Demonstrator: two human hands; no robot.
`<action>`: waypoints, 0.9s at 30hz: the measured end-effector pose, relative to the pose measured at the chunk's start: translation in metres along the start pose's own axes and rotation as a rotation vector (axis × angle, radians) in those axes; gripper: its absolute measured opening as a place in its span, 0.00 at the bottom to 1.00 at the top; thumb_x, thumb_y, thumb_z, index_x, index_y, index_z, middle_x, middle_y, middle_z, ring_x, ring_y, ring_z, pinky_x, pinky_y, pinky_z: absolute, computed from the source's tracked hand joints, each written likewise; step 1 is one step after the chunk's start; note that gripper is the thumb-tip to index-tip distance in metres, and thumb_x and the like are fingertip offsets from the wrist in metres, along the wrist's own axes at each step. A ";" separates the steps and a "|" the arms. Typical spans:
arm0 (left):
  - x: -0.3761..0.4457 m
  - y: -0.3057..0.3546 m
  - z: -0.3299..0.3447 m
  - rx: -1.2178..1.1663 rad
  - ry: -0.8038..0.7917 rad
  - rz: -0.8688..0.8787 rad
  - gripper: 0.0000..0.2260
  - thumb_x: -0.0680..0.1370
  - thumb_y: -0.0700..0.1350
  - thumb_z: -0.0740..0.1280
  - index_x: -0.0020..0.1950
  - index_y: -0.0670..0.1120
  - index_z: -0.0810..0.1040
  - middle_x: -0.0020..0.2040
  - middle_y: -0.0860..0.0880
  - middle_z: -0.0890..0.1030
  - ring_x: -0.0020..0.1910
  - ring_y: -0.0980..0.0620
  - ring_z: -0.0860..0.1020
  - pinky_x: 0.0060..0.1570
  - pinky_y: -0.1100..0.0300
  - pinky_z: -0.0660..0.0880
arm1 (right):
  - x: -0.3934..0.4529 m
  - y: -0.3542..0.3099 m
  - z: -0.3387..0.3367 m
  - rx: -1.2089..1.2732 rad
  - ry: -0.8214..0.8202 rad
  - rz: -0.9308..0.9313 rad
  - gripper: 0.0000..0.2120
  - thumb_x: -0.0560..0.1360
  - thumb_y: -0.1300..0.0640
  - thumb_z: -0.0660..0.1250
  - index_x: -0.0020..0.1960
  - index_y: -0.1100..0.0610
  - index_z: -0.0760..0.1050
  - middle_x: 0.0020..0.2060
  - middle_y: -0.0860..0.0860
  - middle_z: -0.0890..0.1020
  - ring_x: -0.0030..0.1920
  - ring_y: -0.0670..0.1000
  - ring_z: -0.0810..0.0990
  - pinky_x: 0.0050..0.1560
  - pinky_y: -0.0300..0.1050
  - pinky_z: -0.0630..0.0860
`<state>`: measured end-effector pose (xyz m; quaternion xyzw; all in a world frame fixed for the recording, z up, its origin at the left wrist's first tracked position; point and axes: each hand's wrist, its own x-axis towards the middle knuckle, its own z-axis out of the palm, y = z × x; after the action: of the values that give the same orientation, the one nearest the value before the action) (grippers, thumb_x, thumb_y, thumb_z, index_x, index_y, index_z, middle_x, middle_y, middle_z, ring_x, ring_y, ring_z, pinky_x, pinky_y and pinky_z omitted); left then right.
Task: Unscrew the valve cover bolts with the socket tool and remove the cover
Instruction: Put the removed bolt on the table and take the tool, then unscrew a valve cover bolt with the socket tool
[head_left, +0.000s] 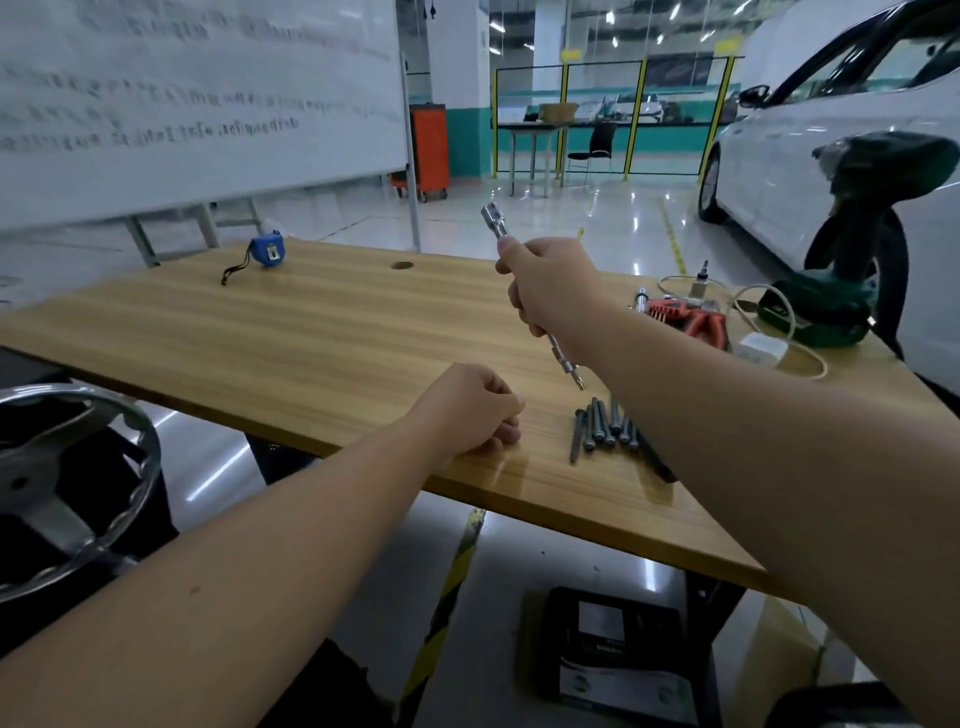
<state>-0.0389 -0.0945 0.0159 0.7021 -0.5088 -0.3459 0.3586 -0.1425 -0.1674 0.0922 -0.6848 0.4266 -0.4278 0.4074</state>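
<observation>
Head view, looking forward and down over a wooden table (311, 332). Right hand (556, 283) raised above the tabletop, fingers wrapped round the middle of a long metal socket tool (563, 358); square-ended head (491, 215) sticking up and away past the knuckles, thin tip angled down toward the table, not touching it. Left hand (475, 410) resting near the front edge of the table, fingers curled in loosely, nothing seen in its grasp. Bundle of long dark bolts (605, 428) lying loose on the wood just right of the left hand and just below the tool tip, partly hidden under the right forearm. No valve cover in sight. Far left of the tabletop: blue tape measure (267, 252) with a black wrist strap. Round cable hole (401, 265) in the wood near the far edge. Right end of the table: red-handled tools (691, 319) in a heap, white charger block (761, 351) with a coiled cable, green power drill (852, 218) standing on its battery base. Below the table, on the floor: dark box (618, 652) with a printed label, closed as far as can be told, contents not visible. Left edge: metal handwheel (78, 488). Behind: whiteboard (197, 98) with blurred writing, orange tool cart (428, 148), white car (831, 156) at right.
</observation>
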 end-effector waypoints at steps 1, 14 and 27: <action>-0.002 -0.001 -0.003 0.016 -0.011 0.006 0.03 0.80 0.47 0.72 0.48 0.49 0.82 0.35 0.54 0.86 0.35 0.56 0.86 0.30 0.68 0.78 | -0.002 -0.003 0.006 0.009 -0.014 -0.008 0.20 0.83 0.46 0.61 0.50 0.63 0.79 0.26 0.49 0.75 0.30 0.53 0.70 0.31 0.46 0.69; -0.081 -0.029 -0.177 0.107 0.278 -0.060 0.03 0.76 0.42 0.70 0.43 0.47 0.79 0.38 0.53 0.86 0.32 0.56 0.83 0.40 0.58 0.75 | -0.042 -0.116 0.173 0.364 -0.263 -0.138 0.20 0.84 0.47 0.58 0.49 0.62 0.78 0.25 0.49 0.72 0.24 0.48 0.67 0.26 0.43 0.64; -0.263 -0.090 -0.342 0.303 0.820 0.022 0.08 0.79 0.41 0.70 0.40 0.48 0.81 0.34 0.48 0.85 0.32 0.50 0.83 0.34 0.59 0.76 | -0.149 -0.243 0.335 0.684 -0.566 -0.236 0.16 0.85 0.46 0.57 0.44 0.50 0.76 0.26 0.48 0.75 0.29 0.51 0.71 0.40 0.52 0.68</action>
<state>0.2306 0.2309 0.1427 0.8205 -0.3769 0.0436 0.4275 0.1871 0.1101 0.1804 -0.6449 0.0521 -0.3836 0.6589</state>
